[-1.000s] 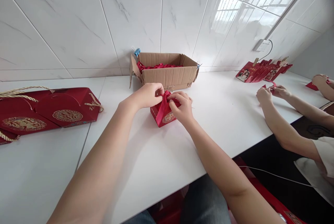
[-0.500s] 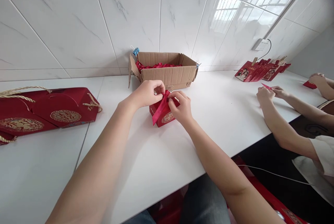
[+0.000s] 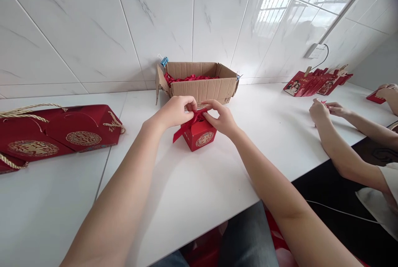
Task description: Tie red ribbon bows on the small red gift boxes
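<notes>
A small red gift box with a gold emblem stands on the white counter in front of me. A red ribbon crosses its top, and one tail hangs off its left side. My left hand pinches the ribbon above the box's left top. My right hand pinches the ribbon from the right. Both hands meet over the box top, fingers closed on the ribbon.
An open cardboard box with red ribbons inside stands against the tiled wall behind the gift box. Flat red gift bags with gold rope handles lie at the left. Another person's hands work at the right, near a row of red cards.
My right hand has moved from the box's right front up to its top. The ribbon tail now hangs lower at the left, and the box front shows fully.
</notes>
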`<state>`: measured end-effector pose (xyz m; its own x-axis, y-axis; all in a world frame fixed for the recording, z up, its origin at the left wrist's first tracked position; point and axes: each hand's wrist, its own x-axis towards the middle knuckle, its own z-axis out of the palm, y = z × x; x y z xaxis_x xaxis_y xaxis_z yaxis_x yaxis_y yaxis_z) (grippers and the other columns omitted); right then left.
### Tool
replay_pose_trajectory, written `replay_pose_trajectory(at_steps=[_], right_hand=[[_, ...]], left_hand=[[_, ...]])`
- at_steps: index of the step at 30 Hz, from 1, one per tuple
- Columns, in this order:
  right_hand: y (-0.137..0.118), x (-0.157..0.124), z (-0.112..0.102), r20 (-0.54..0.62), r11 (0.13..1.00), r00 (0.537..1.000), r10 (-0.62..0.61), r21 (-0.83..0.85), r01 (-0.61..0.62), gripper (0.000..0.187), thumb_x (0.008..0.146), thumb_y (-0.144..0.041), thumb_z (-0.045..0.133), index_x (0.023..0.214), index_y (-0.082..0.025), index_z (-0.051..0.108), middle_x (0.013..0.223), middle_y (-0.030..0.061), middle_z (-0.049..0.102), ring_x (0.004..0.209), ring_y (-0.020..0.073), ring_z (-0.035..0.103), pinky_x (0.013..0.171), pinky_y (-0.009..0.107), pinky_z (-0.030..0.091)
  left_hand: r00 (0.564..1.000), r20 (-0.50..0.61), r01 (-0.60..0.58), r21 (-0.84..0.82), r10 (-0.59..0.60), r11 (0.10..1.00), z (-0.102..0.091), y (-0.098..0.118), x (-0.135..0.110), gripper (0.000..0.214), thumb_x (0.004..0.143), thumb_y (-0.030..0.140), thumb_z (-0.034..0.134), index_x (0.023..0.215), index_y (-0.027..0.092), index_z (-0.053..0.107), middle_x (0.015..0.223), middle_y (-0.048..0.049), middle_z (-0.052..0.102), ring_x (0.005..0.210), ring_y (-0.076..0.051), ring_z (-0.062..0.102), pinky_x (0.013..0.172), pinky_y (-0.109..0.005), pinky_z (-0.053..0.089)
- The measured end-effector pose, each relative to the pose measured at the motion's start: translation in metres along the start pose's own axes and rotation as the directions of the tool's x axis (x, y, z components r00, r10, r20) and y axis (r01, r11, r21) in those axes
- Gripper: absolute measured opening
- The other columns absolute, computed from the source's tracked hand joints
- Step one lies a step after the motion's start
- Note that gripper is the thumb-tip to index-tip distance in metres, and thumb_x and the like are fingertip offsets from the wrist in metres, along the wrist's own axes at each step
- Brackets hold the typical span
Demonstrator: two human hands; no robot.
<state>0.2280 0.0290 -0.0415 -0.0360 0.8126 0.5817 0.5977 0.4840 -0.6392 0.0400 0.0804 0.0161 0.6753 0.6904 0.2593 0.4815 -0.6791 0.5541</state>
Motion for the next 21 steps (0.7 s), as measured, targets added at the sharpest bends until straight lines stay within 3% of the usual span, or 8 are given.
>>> replay_pose_trajectory(at_steps=[4,11,21], right_hand=[[0.0,-0.01,-0.001,-0.05,0.992,0.992,-0.118,-0.044,0.116,0.023,0.086,-0.022,0.048,0.101,-0.027,0.065,0.099,0.0026,0.071,0.094,0.0192,0.064,0.086,0.039,0.052],[0.009,-0.015,-0.006,0.012,0.971,0.972,-0.236,-0.042,0.236,0.036,0.09,-0.018,0.039,0.108,-0.028,0.069,0.088,0.0051,0.061,0.08,0.0174,0.059,0.071,0.034,0.052],[0.005,-0.02,-0.009,0.089,0.972,0.983,-0.16,-0.158,0.173,0.047,0.085,-0.011,0.032,0.11,-0.026,0.069,0.073,0.0044,0.054,0.074,0.0208,0.048,0.07,0.039,0.049]], left_hand=[[1.0,0.0,0.008,0.003,-0.008,1.0,0.002,0.0,0.0,0.012,0.071,0.018,0.052,0.079,0.019,0.061,0.083,-0.0013,0.068,0.067,-0.014,0.057,0.058,-0.025,0.043],[0.998,-0.033,-0.044,0.002,0.044,0.999,0.004,0.002,0.0,0.013,0.072,0.017,0.052,0.079,0.019,0.063,0.082,-0.0013,0.067,0.072,-0.014,0.059,0.065,-0.026,0.045],[0.995,-0.085,-0.051,0.066,0.056,0.997,0.004,-0.004,0.002,0.01,0.07,0.017,0.053,0.07,0.018,0.063,0.082,-0.0025,0.065,0.072,-0.015,0.058,0.065,-0.027,0.045]])
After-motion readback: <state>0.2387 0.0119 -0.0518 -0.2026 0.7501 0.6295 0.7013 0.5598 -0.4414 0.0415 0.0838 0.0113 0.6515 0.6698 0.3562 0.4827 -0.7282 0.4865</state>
